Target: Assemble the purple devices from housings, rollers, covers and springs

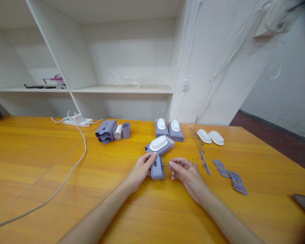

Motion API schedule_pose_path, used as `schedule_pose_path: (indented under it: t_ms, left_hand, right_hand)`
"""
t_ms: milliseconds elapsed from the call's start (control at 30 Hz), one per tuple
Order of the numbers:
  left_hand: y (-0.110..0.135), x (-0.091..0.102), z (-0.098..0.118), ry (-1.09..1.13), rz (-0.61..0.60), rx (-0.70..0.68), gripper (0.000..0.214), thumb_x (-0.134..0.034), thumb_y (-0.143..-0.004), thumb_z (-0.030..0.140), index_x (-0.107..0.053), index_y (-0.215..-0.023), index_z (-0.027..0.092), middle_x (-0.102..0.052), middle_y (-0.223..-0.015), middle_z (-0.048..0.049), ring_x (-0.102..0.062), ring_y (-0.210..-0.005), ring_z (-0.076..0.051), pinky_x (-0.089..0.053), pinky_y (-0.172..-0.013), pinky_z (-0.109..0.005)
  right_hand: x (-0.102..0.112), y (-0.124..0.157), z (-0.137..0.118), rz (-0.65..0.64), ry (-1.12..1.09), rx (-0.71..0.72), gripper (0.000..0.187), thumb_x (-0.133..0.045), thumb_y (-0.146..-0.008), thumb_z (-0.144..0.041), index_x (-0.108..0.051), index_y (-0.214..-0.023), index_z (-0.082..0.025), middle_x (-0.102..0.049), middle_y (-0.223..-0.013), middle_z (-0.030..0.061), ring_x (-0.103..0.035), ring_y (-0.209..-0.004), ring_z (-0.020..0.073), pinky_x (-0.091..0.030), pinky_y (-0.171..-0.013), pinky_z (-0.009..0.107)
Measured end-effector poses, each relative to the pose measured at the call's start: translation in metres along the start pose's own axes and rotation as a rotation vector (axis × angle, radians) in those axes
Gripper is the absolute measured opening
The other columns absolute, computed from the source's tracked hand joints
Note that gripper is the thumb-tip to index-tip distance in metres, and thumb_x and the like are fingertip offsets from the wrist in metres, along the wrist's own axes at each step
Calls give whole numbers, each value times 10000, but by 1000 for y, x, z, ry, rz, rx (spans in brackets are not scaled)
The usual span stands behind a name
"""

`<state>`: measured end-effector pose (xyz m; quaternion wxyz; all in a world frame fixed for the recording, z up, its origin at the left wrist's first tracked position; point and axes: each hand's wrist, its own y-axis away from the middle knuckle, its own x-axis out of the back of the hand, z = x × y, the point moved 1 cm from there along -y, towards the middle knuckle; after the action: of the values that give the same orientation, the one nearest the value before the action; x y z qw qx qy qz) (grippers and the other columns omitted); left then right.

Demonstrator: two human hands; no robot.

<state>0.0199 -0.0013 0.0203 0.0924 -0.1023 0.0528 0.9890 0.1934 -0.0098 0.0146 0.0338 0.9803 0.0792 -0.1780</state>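
My left hand [142,166] grips a small grey-purple plastic housing [158,169] with a dark slot in its face. At its right, my right hand [185,173] pinches a thin coil spring [165,165]; one end lies near the housing, and coils also show behind my fingers. Whether that end touches the housing, I cannot tell. Just behind both hands lies a larger grey-purple casing [169,145] topped by a white oval cap [158,143]. A narrow grey-purple strip [205,163] rests right of my right hand, beside more coils [197,137].
Two capped casings [176,135] stand at the back. White oval pieces [216,138] and slotted flat plates [238,183] lie to the right. Further left are another casing [106,131], a white cylinder [118,132] and a cup-like part [126,130]. A power strip [78,121] trails a cable [76,166].
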Motion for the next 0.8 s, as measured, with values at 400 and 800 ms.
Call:
schedule_pose_path:
  t_ms: [400, 800]
  left_hand:
    - [4, -1, -2, 158, -151, 26, 411, -672, -736, 434, -602, -1031, 156, -597, -865, -32, -565, -769, -124, -460, -756, -266]
    - [4, -1, -3, 124, -92, -7, 454, -692, -732, 387, -589, -1113, 163, -621, -928, -46, -570, -794, -124, -461, -753, -251]
  right_hand:
    - [0, 2, 4, -85, 43, 0, 221, -759, -674, -306, -671, -832, -178, -661, -644, 12, -600, -576, 136, -522, -591, 301]
    - [4, -1, 8, -86, 117, 54, 200, -725, -718, -295, -654, -839, -153, -667, -607, 28, -610, -540, 143, -501, -580, 289]
